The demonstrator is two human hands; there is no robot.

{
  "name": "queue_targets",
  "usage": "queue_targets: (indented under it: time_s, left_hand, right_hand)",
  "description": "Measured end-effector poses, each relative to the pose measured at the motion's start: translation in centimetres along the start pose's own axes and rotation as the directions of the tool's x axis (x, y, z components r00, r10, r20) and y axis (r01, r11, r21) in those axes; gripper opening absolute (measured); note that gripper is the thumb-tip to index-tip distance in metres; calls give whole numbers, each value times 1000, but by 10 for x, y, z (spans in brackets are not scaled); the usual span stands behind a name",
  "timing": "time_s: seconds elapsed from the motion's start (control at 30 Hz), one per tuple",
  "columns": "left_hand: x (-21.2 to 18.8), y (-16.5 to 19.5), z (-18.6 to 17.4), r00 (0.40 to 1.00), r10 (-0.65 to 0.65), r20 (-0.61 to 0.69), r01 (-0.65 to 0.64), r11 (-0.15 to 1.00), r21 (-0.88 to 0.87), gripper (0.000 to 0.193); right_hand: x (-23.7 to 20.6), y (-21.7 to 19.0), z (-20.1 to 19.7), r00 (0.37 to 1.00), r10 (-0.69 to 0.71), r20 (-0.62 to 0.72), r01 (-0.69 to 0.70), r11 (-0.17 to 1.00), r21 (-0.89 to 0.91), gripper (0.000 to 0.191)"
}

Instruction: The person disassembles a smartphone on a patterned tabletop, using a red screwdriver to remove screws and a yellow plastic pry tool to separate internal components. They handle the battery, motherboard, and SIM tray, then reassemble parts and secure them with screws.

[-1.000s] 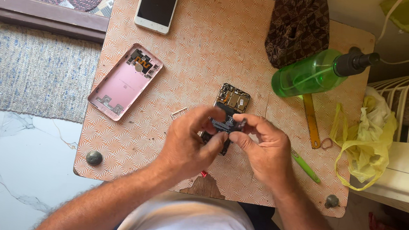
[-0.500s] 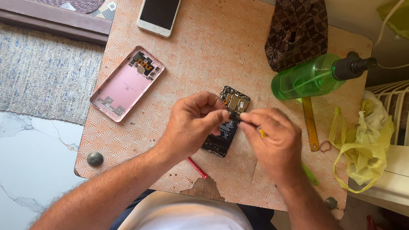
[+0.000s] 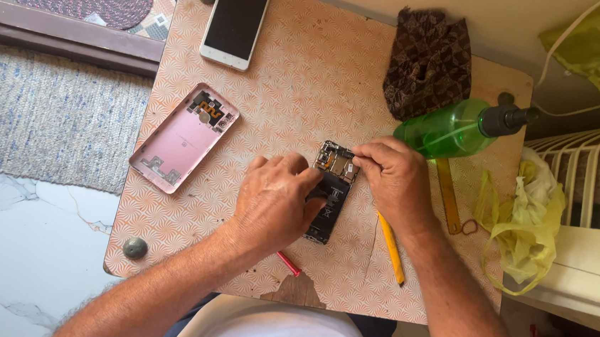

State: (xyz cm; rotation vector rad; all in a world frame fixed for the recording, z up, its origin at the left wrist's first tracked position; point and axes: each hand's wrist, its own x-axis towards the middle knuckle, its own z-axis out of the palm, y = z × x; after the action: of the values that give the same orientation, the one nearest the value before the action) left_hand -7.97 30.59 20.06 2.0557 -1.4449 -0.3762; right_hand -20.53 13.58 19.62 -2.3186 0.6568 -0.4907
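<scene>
An opened phone body (image 3: 332, 196) with its circuit board and black battery exposed lies on the patterned table (image 3: 299, 90). My left hand (image 3: 276, 202) rests on its left side, fingers pressing on the battery area. My right hand (image 3: 393, 179) pinches at the top right corner of the board; whether a small tool is in the fingers cannot be told. A yellow pencil-like tool (image 3: 391, 248) lies under my right wrist.
A pink phone back cover (image 3: 184, 138) lies left. A white phone (image 3: 237, 19) sits at the far edge. A brown cloth (image 3: 428, 63), a green spray bottle (image 3: 453, 129), a red stick (image 3: 288, 263) and a yellow bag (image 3: 524, 222) are around.
The phone body went from being held up in both hands to lying flat on the table. My hands spread apart, left onto the battery, right to the top of the board.
</scene>
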Motion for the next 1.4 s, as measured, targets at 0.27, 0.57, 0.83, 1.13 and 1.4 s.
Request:
queue_targets:
  time_s: [0.27, 0.57, 0.83, 1.13, 1.4]
  left_hand:
    - [6, 0, -20, 971, -62, 230, 53, 998, 46, 55]
    - [1, -9, -25, 969, -20, 245, 10, 999, 41, 70]
    - [-11, -10, -17, 983, 36, 183, -50, 996, 74, 72]
    - [-27, -13, -16, 992, 42, 118, -44, 999, 15, 67]
    - [-22, -22, -17, 996, 64, -68, -79, 965, -248, 100]
  right_hand:
    - [8, 0, 11, 999, 38, 21, -35, 992, -119, 19]
    - [14, 0, 22, 999, -51, -18, 48, 991, -125, 9]
    - [5, -10, 27, 1000, -14, 25, 20, 972, -235, 7]
    - [-1, -7, 16, 988, 130, 86, -142, 979, 149, 8]
    - [-4, -3, 24, 955, 274, 115, -297, 878, 375, 8]
